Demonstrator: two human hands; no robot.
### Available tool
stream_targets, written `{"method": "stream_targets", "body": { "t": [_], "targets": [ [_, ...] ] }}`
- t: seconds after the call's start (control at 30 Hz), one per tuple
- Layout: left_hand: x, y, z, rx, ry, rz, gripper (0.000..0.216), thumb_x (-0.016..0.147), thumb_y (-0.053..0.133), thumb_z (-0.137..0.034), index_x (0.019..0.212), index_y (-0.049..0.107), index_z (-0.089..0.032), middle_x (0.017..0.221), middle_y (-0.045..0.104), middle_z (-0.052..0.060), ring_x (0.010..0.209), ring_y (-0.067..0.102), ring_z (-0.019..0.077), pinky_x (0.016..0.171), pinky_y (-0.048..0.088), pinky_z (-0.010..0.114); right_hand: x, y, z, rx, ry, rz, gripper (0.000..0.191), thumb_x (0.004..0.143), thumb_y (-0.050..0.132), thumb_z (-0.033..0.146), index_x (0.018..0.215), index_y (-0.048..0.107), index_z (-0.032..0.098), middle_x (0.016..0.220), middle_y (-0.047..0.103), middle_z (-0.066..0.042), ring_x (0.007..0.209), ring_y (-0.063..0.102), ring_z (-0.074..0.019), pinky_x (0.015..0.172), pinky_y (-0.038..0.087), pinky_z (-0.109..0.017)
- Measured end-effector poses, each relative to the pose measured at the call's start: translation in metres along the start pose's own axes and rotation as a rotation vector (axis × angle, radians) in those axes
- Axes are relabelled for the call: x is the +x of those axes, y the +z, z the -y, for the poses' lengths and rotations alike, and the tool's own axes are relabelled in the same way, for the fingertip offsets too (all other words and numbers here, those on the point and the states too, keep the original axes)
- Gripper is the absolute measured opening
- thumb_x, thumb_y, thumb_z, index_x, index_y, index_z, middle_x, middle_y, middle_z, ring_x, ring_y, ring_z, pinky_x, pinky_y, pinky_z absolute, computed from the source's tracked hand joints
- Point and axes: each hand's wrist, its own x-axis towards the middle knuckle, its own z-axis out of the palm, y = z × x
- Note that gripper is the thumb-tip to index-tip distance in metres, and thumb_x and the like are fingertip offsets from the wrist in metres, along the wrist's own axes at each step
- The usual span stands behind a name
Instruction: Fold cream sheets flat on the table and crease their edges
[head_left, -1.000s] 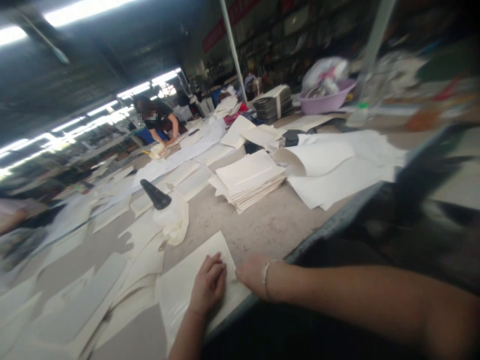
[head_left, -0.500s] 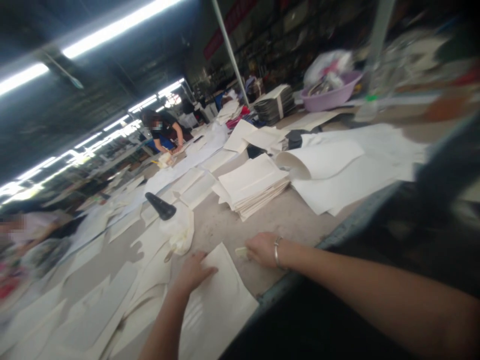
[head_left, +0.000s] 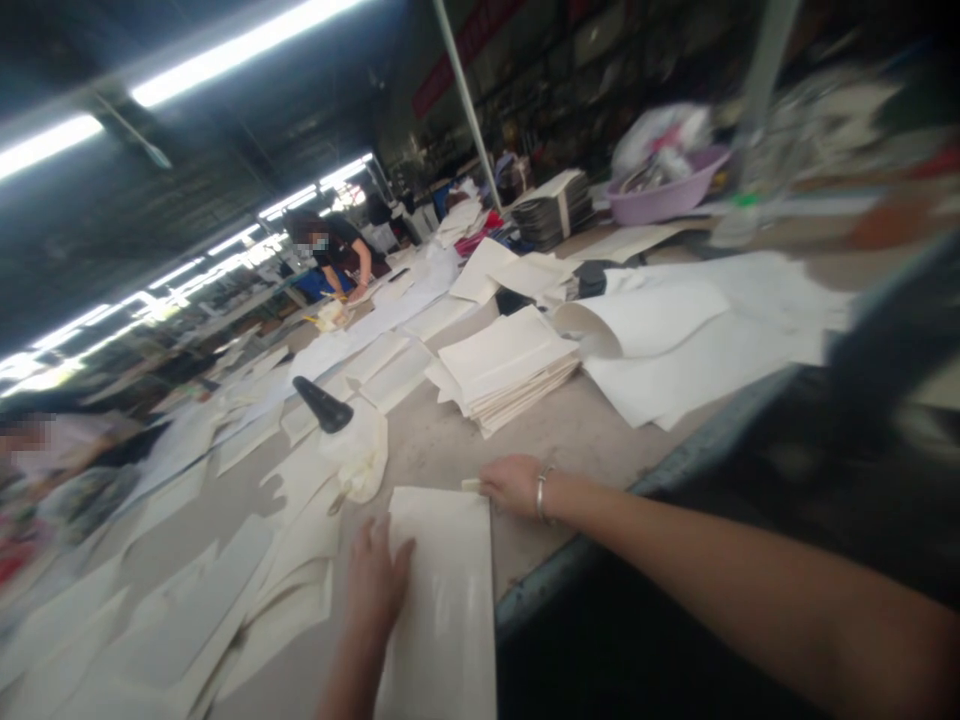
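A cream sheet (head_left: 442, 600) lies at the table's near edge, its surface slightly shiny. My left hand (head_left: 377, 580) is at the sheet's left edge, fingers apart and the thumb over the sheet. By the sheet's top right corner, my right hand (head_left: 516, 484), with a bracelet on the wrist, is closed around a small pale flat piece (head_left: 471, 486). Only the tip of that piece shows, so its kind is unclear. Beyond the hands is a stack of cream sheets (head_left: 506, 365). A black tapered object (head_left: 322, 405) rests on a crumpled cream bundle (head_left: 364, 455) to the left.
Loose cream pieces (head_left: 172, 610) overlap across the left of the table. Large white sheets (head_left: 697, 350), one curled, lie to the right near the table edge (head_left: 675, 460). Further back are a purple basin (head_left: 664, 195) and a tied dark stack (head_left: 551, 212). Another person (head_left: 341, 255) works at the far end.
The cream sheet has turned to lie straighter along the table edge. My left hand has shifted slightly down and its fingers have spread. My right hand has moved slightly left, still holding the pale piece.
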Motion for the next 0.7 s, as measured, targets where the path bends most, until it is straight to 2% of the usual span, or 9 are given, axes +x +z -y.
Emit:
{"method": "stream_targets", "body": {
  "t": [0.07, 0.13, 0.17, 0.23, 0.3, 0.47, 0.7],
  "targets": [
    [-0.025, 0.011, -0.017, 0.019, 0.263, 0.002, 0.048, 0.087, 0.042, -0.04, 0.131, 0.045, -0.021, 0.146, 0.031, 0.01, 0.136, 0.02, 0.0297, 0.106, 0.028, 0.048, 0.006, 0.005, 0.004, -0.023, -0.014, 0.027, 0.027, 0.092, 0.04, 0.031, 0.096, 0.065, 0.019, 0.097, 0.068, -0.008, 0.089, 0.062, -0.022, 0.072, 0.044, -0.029],
    [-0.046, 0.018, -0.031, 0.077, 0.514, 0.036, 0.049, 0.089, 0.04, -0.04, 0.137, 0.035, -0.03, 0.148, 0.028, 0.003, 0.138, 0.015, 0.0291, 0.106, 0.027, 0.053, 0.013, 0.009, 0.01, -0.049, -0.021, 0.061, 0.026, 0.091, 0.041, 0.029, 0.099, 0.064, 0.019, 0.099, 0.067, -0.009, 0.089, 0.063, -0.0223, 0.072, 0.045, -0.029],
    [-0.054, 0.021, -0.037, 0.112, 0.585, 0.041, 0.051, 0.09, 0.039, -0.039, 0.139, 0.029, -0.032, 0.148, 0.028, 0.002, 0.138, 0.016, 0.0291, 0.105, 0.027, 0.056, 0.017, 0.011, 0.013, -0.062, -0.019, 0.075, 0.027, 0.091, 0.04, 0.028, 0.1, 0.064, 0.019, 0.099, 0.067, -0.009, 0.089, 0.063, -0.0225, 0.072, 0.046, -0.03],
    [-0.062, 0.024, -0.043, 0.164, 0.61, 0.027, 0.054, 0.091, 0.036, -0.038, 0.142, 0.019, -0.031, 0.148, 0.027, 0.001, 0.137, 0.018, 0.0284, 0.104, 0.029, 0.057, 0.024, 0.014, 0.019, -0.088, -0.014, 0.095, 0.027, 0.09, 0.04, 0.025, 0.103, 0.063, 0.019, 0.097, 0.067, -0.01, 0.087, 0.064, -0.0235, 0.069, 0.048, -0.031],
    [-0.064, 0.025, -0.045, 0.19, 0.601, 0.009, 0.055, 0.092, 0.035, -0.038, 0.143, 0.015, -0.029, 0.148, 0.026, 0.001, 0.137, 0.018, 0.0282, 0.104, 0.029, 0.057, 0.03, 0.016, 0.025, -0.108, -0.017, 0.11, 0.027, 0.088, 0.042, 0.022, 0.104, 0.063, 0.018, 0.096, 0.068, -0.011, 0.086, 0.064, -0.0247, 0.068, 0.049, -0.033],
    [-0.063, 0.024, -0.043, 0.2, 0.615, 0.004, 0.057, 0.092, 0.034, -0.038, 0.143, 0.014, -0.027, 0.148, 0.025, 0.001, 0.137, 0.019, 0.0297, 0.104, 0.03, 0.057, 0.037, 0.01, 0.035, -0.157, -0.047, 0.161, 0.029, 0.083, 0.046, 0.014, 0.105, 0.064, 0.015, 0.099, 0.067, -0.014, 0.091, 0.064, -0.0272, 0.071, 0.05, -0.035],
    [-0.063, 0.025, -0.042, 0.217, 0.652, -0.08, 0.058, 0.091, 0.038, -0.036, 0.143, 0.017, -0.025, 0.148, 0.027, 0.002, 0.136, 0.02, 0.0303, 0.103, 0.031, 0.055, 0.043, -0.002, 0.038, -0.222, -0.145, 0.272, 0.025, 0.079, 0.055, 0.014, 0.101, 0.067, 0.013, 0.097, 0.068, -0.015, 0.089, 0.064, -0.0268, 0.072, 0.05, -0.034]
  ]
}}
